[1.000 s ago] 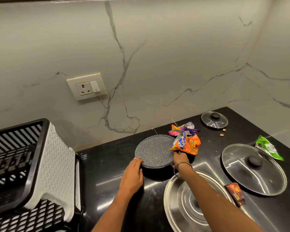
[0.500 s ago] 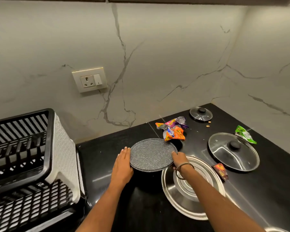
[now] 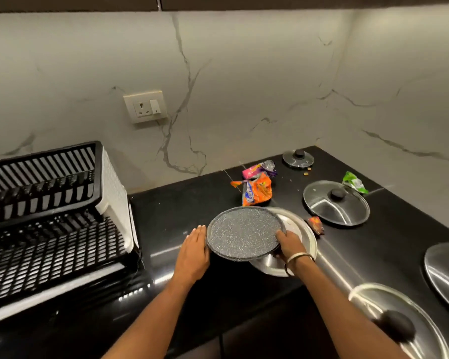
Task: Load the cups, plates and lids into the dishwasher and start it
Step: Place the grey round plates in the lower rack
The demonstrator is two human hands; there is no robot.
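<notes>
From the head view, a speckled grey plate (image 3: 243, 233) sits tilted over a steel lid (image 3: 299, 244) on the black counter (image 3: 166, 216). The left hand (image 3: 193, 251) presses flat-fingered against its left rim; the right hand (image 3: 288, 243) grips its right edge. Glass lids (image 3: 336, 203) lie nearby.

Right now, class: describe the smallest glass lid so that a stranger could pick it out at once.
Start at the black countertop and follow it to the far corner where the two marble walls meet. There lies the smallest glass lid, flat, just behind the crumpled snack wrappers. Unlike the larger glass lid nearer the camera, it is the littlest and sits closest to the wall.
</notes>
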